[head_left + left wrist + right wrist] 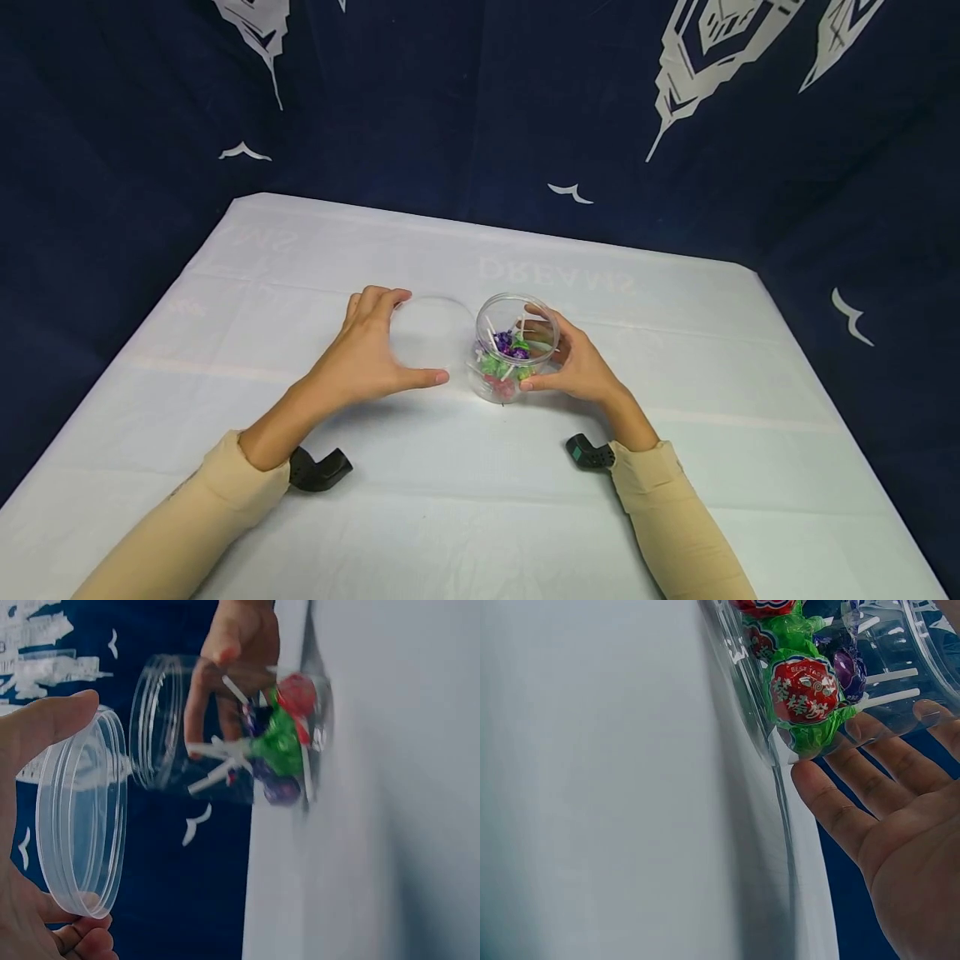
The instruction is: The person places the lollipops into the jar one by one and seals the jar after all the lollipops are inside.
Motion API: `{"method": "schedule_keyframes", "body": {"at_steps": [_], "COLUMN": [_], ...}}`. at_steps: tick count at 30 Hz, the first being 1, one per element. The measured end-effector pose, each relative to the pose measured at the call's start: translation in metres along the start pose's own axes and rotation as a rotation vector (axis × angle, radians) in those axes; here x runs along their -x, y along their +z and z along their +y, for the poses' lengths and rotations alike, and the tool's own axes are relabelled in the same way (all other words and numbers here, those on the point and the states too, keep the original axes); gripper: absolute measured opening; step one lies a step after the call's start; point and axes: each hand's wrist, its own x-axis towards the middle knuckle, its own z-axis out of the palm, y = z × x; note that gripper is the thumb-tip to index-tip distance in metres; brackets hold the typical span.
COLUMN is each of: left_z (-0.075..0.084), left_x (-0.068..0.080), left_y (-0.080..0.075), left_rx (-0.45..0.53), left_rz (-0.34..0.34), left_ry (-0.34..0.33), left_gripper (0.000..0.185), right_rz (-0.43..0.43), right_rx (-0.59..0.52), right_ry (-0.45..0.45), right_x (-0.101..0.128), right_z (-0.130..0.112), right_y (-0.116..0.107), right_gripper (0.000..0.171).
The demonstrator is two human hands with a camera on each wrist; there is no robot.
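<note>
Between the hands stands a clear, colourless jar point(516, 346), and the lollipops point(504, 357) inside show purple, green and red wrappers with white sticks; the red one near the right hand point(573, 362) carries white lettering and a swirl. The lid point(425, 333) in the left hand point(367, 350) is see-through too. Both sleeves point(660, 508) are beige. Beneath the hands the tablecloth point(675, 400) is pale white with faint mirrored grey letters. Beyond the hands, the backdrop point(450, 100) is dark navy with white angular shapes and small bird-like marks.
</note>
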Motion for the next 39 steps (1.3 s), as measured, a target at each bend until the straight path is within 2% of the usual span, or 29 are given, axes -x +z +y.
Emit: {"method": "schedule_keyframes", "body": {"at_steps": [7, 12, 23, 39], "left_z": [0.027, 0.039, 0.044, 0.064], "left_x": [-0.013, -0.025, -0.033, -0.05], "left_y": [0.015, 0.029, 0.049, 0.06], "left_rx": [0.015, 0.03, 0.022, -0.052], "left_rz": [-0.004, -0.002, 0.014, 0.011], "left_ry": [0.073, 0.127, 0.149, 0.162], "left_gripper": [0.112, 0.111, 0.11, 0.108], "right_rz": [0.002, 0.01, 0.02, 0.019], "right_rx": [-0.007, 0.005, 0.032, 0.032], "right_ry": [-0.003, 0.005, 0.03, 0.02], "right_x": [0.001, 0.002, 0.001, 0.001], "right_z": [-0.001, -0.001, -0.002, 0.0], "right_y": [-0.001, 0.001, -0.001, 0.0], "right_gripper": [0.105, 0.105, 0.104, 0.103]}}
